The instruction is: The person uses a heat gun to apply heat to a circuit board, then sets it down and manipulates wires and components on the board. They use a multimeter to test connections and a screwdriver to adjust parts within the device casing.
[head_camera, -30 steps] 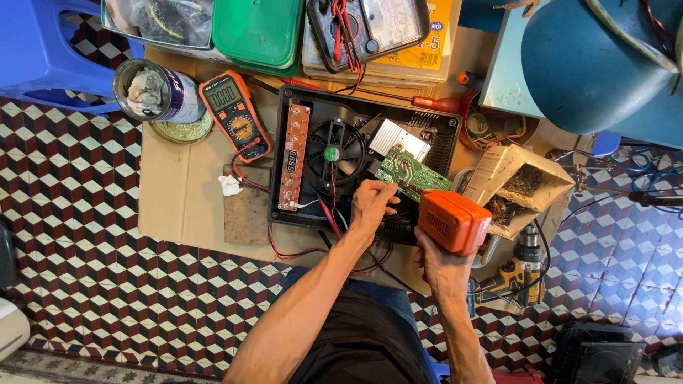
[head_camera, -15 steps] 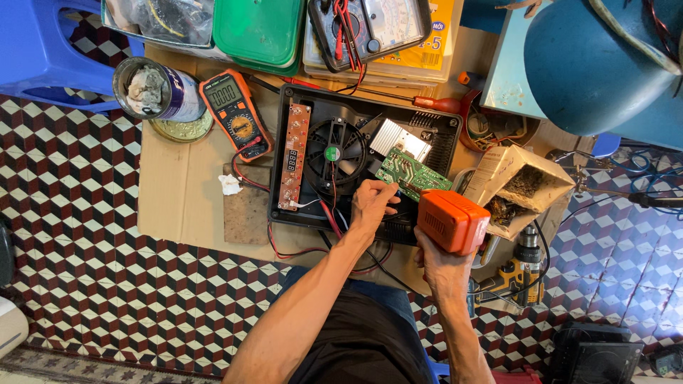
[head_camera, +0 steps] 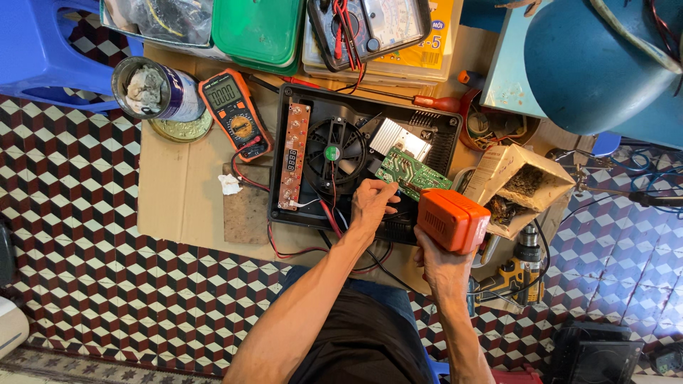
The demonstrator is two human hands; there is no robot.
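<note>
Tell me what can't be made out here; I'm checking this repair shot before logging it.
Head view only:
- Tip of the orange power tool: hidden behind its own body and the right hand.
- What the left hand touches inside the black casing: covered by its fingers.
- Green circuit board parts: too small.

An informal electronics repair spot on a patterned tiled floor: around the opened black appliance casing (head_camera: 363, 167) lie an orange multimeter (head_camera: 233, 112) to its left, a screwdriver (head_camera: 420, 99) above, and a cordless drill (head_camera: 516, 274) lower right.
</note>
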